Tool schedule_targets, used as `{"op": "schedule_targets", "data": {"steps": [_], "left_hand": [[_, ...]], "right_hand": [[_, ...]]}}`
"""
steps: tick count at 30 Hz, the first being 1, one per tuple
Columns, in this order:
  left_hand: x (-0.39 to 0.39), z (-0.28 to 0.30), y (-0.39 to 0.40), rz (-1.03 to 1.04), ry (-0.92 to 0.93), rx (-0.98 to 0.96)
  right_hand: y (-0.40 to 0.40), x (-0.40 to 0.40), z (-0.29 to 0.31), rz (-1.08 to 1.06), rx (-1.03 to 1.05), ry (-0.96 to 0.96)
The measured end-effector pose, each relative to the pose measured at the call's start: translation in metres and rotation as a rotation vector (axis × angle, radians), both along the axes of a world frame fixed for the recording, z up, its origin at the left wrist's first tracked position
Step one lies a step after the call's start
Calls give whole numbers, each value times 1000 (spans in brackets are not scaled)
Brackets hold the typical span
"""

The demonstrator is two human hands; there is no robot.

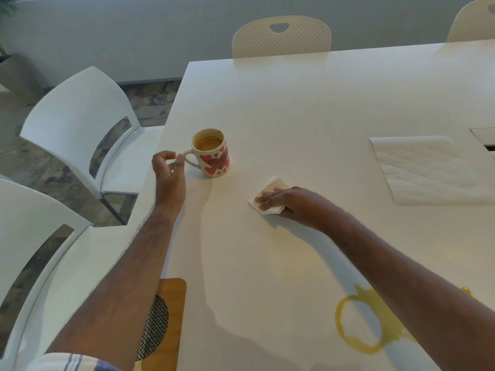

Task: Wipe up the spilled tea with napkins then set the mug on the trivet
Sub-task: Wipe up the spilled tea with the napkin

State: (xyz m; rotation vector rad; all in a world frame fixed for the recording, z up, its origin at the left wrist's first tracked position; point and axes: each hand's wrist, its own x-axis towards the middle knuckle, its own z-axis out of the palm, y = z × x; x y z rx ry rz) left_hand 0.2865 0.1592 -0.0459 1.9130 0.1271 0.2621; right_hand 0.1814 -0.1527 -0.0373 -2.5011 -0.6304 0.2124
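Observation:
A white mug with red hearts (213,153), holding brown tea, stands upright on the white table (308,108). My left hand (170,178) hovers just left of its handle with fingers loosely curled, holding nothing. My right hand (289,202) presses a folded, tea-stained napkin (270,188) flat on the table to the right of the mug. A yellow ring of spilled tea (359,325) lies near the front, partly under my right forearm. The wooden trivet with a metal mesh centre (171,311) sits at the front left, half hidden by my left arm.
A stack of unfolded white napkins (434,170) lies at the right. A recessed panel (484,137) is at the right edge. White chairs (80,124) stand along the left side, and others at the far side (281,36).

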Motion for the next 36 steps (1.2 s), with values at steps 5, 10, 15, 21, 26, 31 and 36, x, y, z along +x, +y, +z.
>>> {"op": "schedule_targets", "data": {"steps": [5,10,15,21,26,31,36], "left_hand": [[-29,-1,-11,24,13,51],[-68,4,-37,-1,13,57],[-108,4,-68,-136,11,105],[-157,-8,-91,-313,-8,271],[-203,-13,-111,-426,-65,374],[-237,-15,-122,-467,-70,507],[-260,-22,-123,-463,-6,650]], "right_hand": [[-35,-10,1,-100,-5,-8],[-68,-38,4,-196,-16,-1],[-86,-79,5,-217,-54,10],[-77,-134,7,-181,-27,27],[-81,-166,28,-124,27,118],[-126,-205,54,-287,135,-33],[-187,-239,60,-502,125,-223]]}}
